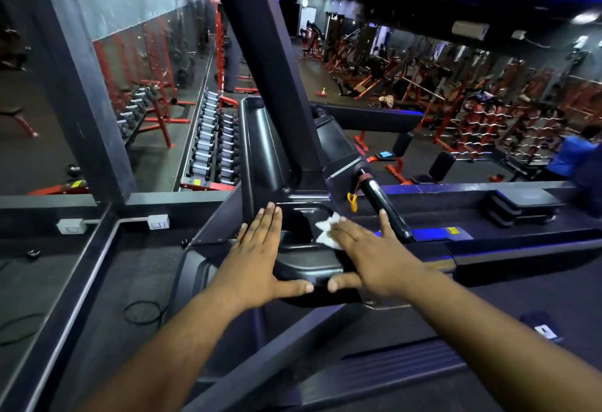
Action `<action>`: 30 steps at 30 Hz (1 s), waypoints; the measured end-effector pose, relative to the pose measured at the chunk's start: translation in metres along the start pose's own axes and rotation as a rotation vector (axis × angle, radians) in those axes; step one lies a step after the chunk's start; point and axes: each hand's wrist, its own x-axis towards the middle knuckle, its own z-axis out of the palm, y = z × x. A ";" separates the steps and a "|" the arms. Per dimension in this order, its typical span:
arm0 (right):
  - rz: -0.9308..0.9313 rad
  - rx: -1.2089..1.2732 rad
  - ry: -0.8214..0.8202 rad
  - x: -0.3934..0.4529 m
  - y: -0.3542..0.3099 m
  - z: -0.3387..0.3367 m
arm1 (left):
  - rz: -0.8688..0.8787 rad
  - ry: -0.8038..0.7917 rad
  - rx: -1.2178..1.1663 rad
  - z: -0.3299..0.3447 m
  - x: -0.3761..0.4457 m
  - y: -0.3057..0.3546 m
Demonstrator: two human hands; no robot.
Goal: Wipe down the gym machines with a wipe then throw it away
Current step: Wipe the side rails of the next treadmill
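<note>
I stand at a black treadmill console (303, 265) with a recessed cup holder in its tray. My left hand (257, 255) lies flat on the console's left edge, fingers straight and thumb stretched along the front rim. My right hand (368, 255) presses a crumpled white wipe (327, 229) against the tray's right side with spread, straight fingers; the wipe sticks out from under the fingertips. A black handlebar grip (381, 203) runs just beyond my right hand.
A thick black upright post (260, 53) rises from the console. A yellow safety clip (351, 201) hangs by the handlebar. A dumbbell rack (211, 144) stands below at the left, red machines fill the floor beyond, and a person in blue (570, 154) is at the right.
</note>
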 end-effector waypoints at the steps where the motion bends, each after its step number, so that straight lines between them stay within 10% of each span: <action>1: 0.017 0.010 -0.024 0.008 0.001 -0.002 | -0.001 0.010 -0.004 0.001 0.001 -0.001; 20: 0.053 0.023 -0.088 0.038 -0.005 -0.012 | 0.008 0.004 0.008 0.004 -0.002 -0.002; 30: 0.269 0.174 0.521 -0.024 -0.042 0.060 | 0.020 -0.006 0.197 -0.004 -0.001 0.012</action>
